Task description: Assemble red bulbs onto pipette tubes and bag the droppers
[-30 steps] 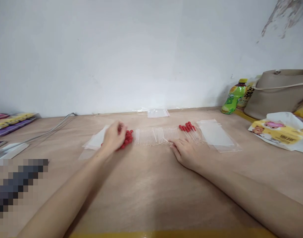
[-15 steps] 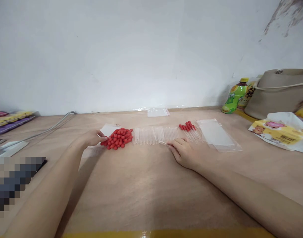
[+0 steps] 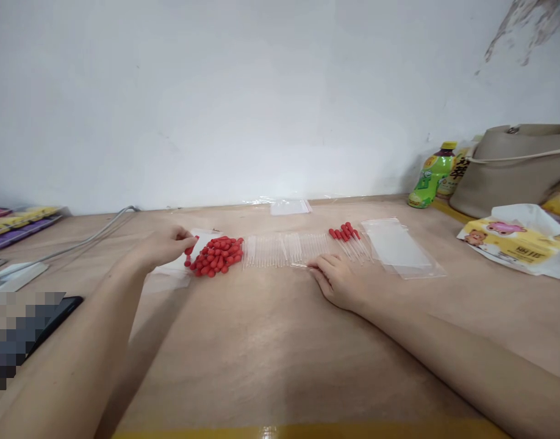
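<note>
My left hand [image 3: 170, 244] is closed at the left side of a heap of red rubber dropper bulbs [image 3: 220, 253], with a bulb [image 3: 190, 250] pinched at its fingertips. To the right of the heap lies a row of thin clear dropper tubes [image 3: 280, 249], side by side. My right hand [image 3: 337, 280] rests on the table just in front of the row's right part, its fingers closed on one clear dropper tube [image 3: 300, 265] that points left. Beyond this hand lie several droppers with red bulbs fitted [image 3: 346, 235], bulbs toward the wall.
Clear plastic bags [image 3: 394, 244] lie right of the finished droppers, and another bag [image 3: 290, 207] lies by the wall. A green bottle [image 3: 433, 177], a grey-brown bag [image 3: 509, 171] and a tissue pack [image 3: 513, 238] stand at right. At left are a cable [image 3: 97, 235] and a dark phone-like object [image 3: 60, 317].
My left hand has lifted slightly from the heap, and a red bulb now shows at its fingertips. My right hand stays nearly in place with its tube. The view has shifted a little.
</note>
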A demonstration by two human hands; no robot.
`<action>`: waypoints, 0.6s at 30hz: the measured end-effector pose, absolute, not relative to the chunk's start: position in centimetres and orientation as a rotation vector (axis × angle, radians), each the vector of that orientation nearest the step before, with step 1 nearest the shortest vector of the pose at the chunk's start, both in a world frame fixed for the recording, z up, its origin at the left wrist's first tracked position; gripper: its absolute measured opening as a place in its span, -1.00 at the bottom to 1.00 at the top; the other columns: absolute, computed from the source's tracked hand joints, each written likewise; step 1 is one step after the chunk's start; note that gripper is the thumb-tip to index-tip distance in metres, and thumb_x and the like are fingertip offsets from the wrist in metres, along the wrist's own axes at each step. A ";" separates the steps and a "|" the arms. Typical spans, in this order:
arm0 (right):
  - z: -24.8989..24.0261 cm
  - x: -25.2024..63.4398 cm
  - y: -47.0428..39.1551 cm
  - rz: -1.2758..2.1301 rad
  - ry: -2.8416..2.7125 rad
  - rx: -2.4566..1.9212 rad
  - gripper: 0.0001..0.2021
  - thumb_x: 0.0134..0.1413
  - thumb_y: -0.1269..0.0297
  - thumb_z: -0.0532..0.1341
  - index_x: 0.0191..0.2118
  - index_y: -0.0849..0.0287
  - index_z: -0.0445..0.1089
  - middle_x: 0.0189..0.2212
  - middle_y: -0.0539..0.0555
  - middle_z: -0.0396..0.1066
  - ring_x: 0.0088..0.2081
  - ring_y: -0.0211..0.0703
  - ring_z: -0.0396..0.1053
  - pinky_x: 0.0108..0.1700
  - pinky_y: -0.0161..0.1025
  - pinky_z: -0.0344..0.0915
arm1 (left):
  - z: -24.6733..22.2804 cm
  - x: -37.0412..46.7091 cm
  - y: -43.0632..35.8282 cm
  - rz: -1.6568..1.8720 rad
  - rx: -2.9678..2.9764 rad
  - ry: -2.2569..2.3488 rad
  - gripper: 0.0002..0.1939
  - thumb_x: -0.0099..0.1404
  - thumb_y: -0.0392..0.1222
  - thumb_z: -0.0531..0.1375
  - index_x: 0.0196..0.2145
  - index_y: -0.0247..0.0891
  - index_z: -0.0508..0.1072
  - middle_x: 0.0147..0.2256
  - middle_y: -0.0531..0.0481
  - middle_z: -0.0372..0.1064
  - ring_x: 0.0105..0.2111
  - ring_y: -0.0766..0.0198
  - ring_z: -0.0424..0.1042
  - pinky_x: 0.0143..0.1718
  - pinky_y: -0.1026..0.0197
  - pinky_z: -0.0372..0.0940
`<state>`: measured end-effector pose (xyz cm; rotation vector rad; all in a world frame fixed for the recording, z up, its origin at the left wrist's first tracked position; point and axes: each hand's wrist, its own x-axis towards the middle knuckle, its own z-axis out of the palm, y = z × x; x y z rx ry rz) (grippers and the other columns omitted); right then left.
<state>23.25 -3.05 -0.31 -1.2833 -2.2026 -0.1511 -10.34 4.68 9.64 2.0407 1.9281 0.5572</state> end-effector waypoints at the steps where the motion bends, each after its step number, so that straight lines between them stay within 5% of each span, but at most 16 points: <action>1: -0.6 23.3 -2.9 -0.143 -2.196 -1.278 -0.79 0.14 0.39 -0.04 -0.25 0.20 0.32 -0.32 0.09 0.39 -0.29 -0.20 0.31 -0.19 -0.24 0.17 | 9.8 -9.3 4.1 0.543 2.072 1.840 -0.78 0.01 -0.05 0.12 -0.60 -0.28 0.34 -0.59 0.04 0.25 -0.53 0.25 0.26 -0.55 0.28 0.10; 10: 1.6 23.1 -4.2 -0.158 -2.258 -1.349 -0.79 0.13 0.35 -0.01 -0.20 0.17 0.33 -0.28 0.09 0.42 -0.25 -0.16 0.34 -0.24 -0.27 0.18 | 1.4 2.1 -0.3 0.952 2.275 1.131 -0.79 0.23 -0.15 0.05 -0.19 -0.25 0.29 -0.33 -0.02 0.33 -0.31 0.26 0.33 -0.32 0.23 0.24; 18: 0.0 23.1 -3.2 -0.123 -2.278 -1.207 -0.79 0.17 0.34 -0.06 -0.24 0.17 0.31 -0.31 0.06 0.41 -0.27 -0.23 0.33 -0.21 -0.27 0.13 | -0.5 2.3 -0.2 0.935 2.334 1.057 -0.83 0.26 -0.18 0.03 -0.31 -0.25 0.39 -0.36 -0.01 0.32 -0.35 0.27 0.32 -0.32 0.23 0.23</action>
